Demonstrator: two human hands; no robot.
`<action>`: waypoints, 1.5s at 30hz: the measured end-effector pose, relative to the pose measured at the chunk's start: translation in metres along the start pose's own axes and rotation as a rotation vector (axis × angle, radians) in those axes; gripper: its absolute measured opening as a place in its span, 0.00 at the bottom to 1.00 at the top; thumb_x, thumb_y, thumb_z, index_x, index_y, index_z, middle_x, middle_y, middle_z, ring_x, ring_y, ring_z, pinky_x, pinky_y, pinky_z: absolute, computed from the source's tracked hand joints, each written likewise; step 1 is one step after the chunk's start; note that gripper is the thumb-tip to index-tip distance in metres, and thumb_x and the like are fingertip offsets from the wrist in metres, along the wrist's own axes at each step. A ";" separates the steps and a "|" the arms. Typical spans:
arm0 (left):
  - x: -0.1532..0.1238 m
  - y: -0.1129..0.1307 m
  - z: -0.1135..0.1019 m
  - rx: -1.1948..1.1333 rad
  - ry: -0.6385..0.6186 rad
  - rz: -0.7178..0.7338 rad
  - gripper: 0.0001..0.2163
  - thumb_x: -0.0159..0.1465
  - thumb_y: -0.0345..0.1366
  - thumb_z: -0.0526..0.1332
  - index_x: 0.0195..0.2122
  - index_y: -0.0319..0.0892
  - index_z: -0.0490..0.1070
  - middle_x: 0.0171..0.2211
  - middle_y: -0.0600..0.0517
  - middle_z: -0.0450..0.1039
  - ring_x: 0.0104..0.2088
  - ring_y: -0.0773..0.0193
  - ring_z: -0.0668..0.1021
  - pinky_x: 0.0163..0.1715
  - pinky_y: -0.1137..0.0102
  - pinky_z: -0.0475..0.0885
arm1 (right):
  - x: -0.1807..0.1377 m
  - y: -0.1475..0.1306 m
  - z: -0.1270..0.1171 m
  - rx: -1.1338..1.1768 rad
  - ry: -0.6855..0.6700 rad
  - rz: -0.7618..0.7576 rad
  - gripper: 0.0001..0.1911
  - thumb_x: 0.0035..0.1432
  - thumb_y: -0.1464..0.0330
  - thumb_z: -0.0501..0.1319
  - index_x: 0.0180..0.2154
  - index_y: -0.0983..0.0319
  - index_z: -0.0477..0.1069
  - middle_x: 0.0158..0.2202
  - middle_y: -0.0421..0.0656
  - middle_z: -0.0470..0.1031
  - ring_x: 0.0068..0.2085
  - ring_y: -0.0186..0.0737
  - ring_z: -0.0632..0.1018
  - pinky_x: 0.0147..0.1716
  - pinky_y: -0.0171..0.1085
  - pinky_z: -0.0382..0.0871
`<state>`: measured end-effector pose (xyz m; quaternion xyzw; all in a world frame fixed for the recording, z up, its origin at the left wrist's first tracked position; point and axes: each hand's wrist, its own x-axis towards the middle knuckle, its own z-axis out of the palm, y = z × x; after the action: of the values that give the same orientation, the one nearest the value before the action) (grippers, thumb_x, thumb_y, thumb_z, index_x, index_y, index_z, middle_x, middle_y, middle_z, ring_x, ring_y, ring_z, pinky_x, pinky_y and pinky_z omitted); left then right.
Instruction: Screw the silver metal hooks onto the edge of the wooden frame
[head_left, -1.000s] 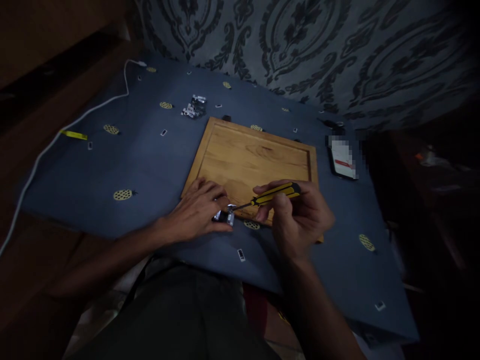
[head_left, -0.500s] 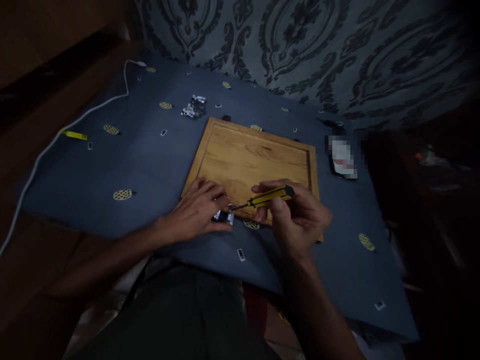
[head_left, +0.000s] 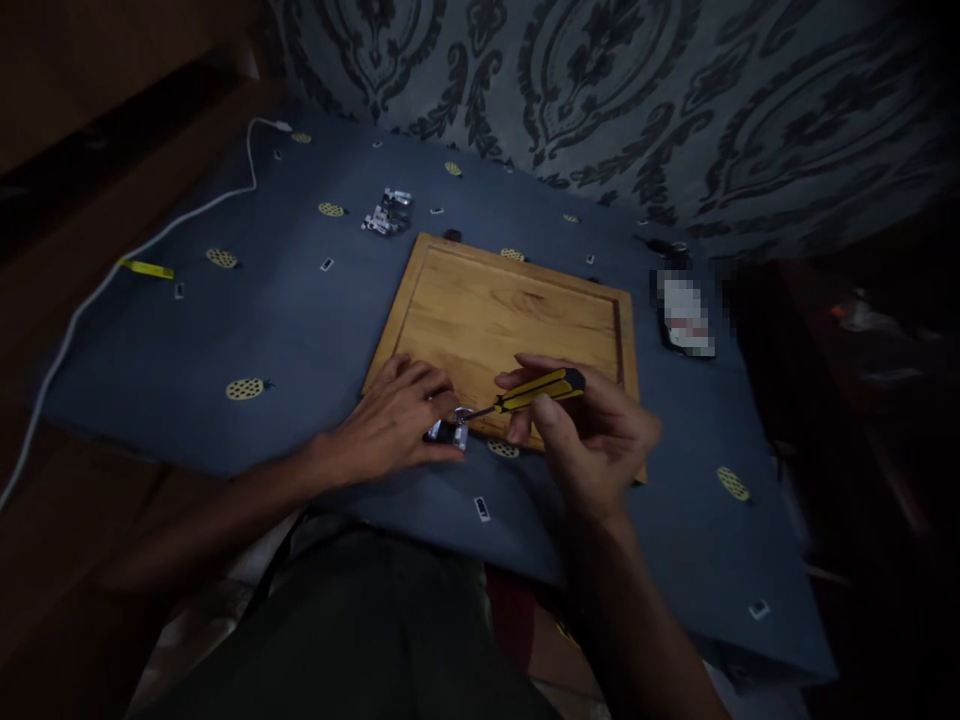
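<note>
A framed wooden panel [head_left: 480, 320], like a small cabinet door, lies flat on the table. At its near left edge sits a shiny metal hinge [head_left: 460, 432], partly covered by my left hand [head_left: 401, 415]. My left fingers bend over the panel's edge, with the thumb along the hinge's near side, holding it in place. My right hand [head_left: 592, 430] is closed around the yellow-and-black handle of a screwdriver [head_left: 540, 391]. The screwdriver slants down to the left, and its tip meets the hinge. The exact contact at the tip is too small to make out.
Several more metal hinges [head_left: 388, 212] lie beyond the panel. A white cable [head_left: 157, 238] runs along the left, near a yellow strip [head_left: 148, 269]. At the right rests a blurred-out phone-like object [head_left: 684, 315]. A patterned wall covering [head_left: 600, 110] rises behind the blue tablecloth [head_left: 300, 330].
My right hand has shifted slightly and its fingers have changed position on the screwdriver handle. The left hand, hinge and panel stay where they were.
</note>
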<state>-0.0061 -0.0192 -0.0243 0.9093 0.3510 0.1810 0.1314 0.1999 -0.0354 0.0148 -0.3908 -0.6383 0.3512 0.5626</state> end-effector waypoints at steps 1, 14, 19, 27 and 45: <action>0.000 0.000 0.000 0.000 -0.001 -0.001 0.23 0.64 0.54 0.68 0.51 0.41 0.75 0.47 0.47 0.74 0.51 0.53 0.74 0.58 0.55 0.63 | 0.001 -0.001 0.000 -0.019 0.003 -0.013 0.08 0.63 0.64 0.69 0.44 0.56 0.82 0.39 0.43 0.85 0.20 0.32 0.77 0.17 0.34 0.74; 0.000 0.001 -0.001 -0.010 -0.012 -0.015 0.23 0.64 0.53 0.69 0.52 0.44 0.75 0.47 0.49 0.75 0.51 0.53 0.74 0.59 0.55 0.62 | 0.000 -0.002 0.000 0.032 -0.040 0.036 0.11 0.63 0.63 0.70 0.47 0.56 0.80 0.39 0.42 0.85 0.21 0.32 0.77 0.20 0.34 0.75; 0.000 0.001 0.000 0.002 0.009 -0.009 0.23 0.64 0.54 0.69 0.51 0.42 0.75 0.46 0.48 0.74 0.51 0.52 0.74 0.59 0.55 0.62 | 0.002 -0.004 0.000 -0.028 -0.047 0.008 0.03 0.61 0.66 0.70 0.37 0.58 0.80 0.39 0.42 0.85 0.21 0.32 0.76 0.18 0.34 0.73; 0.001 -0.001 0.002 -0.006 0.000 -0.017 0.23 0.64 0.55 0.69 0.51 0.43 0.75 0.45 0.49 0.75 0.50 0.53 0.74 0.58 0.56 0.62 | 0.002 -0.003 0.001 -0.009 -0.032 0.070 0.08 0.58 0.63 0.73 0.36 0.58 0.78 0.35 0.40 0.85 0.19 0.31 0.74 0.17 0.32 0.71; 0.000 -0.001 0.000 -0.032 0.021 -0.008 0.22 0.63 0.53 0.70 0.48 0.41 0.74 0.47 0.48 0.76 0.51 0.53 0.75 0.57 0.56 0.65 | 0.004 0.009 0.002 0.065 0.109 0.000 0.12 0.67 0.57 0.65 0.42 0.58 0.80 0.33 0.40 0.84 0.18 0.31 0.75 0.17 0.32 0.70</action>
<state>-0.0066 -0.0189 -0.0250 0.9037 0.3533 0.1953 0.1429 0.1990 -0.0278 0.0082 -0.3908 -0.5951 0.3501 0.6088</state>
